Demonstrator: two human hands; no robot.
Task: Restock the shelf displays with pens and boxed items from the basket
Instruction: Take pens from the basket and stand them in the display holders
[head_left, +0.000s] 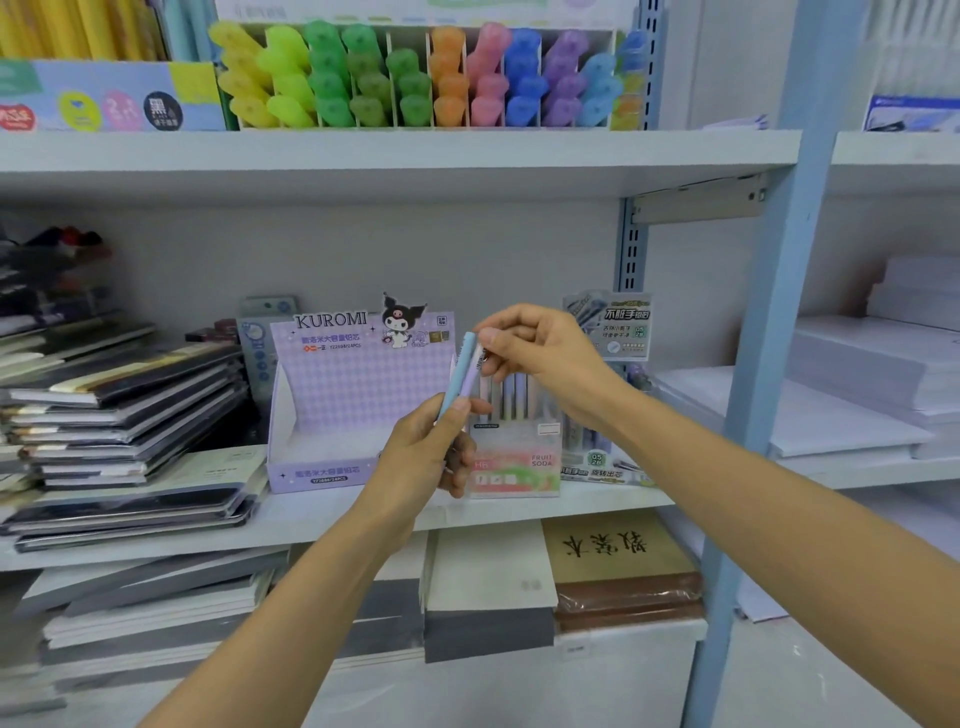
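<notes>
My left hand (428, 449) grips the lower ends of a small bunch of pastel pens in front of the middle shelf. A light blue pen (457, 371) and a lilac pen (470, 379) stick up from it. My right hand (530, 348) pinches the top end of the lilac pen with thumb and fingers. Right behind the hands stands a pink and green "Fruit Soda" display box (519, 462) with several pastel pens upright in it. To its left a purple Kuromi display box (337, 410) looks empty. No basket is in view.
Stacks of notebooks (124, 410) fill the left of the middle shelf (332, 512). A pencil display (605, 395) stands right of the Fruit Soda box. Coloured highlighters (415, 78) line the upper shelf. A blue upright post (763, 364) bounds the bay; paper stacks (857, 395) lie beyond.
</notes>
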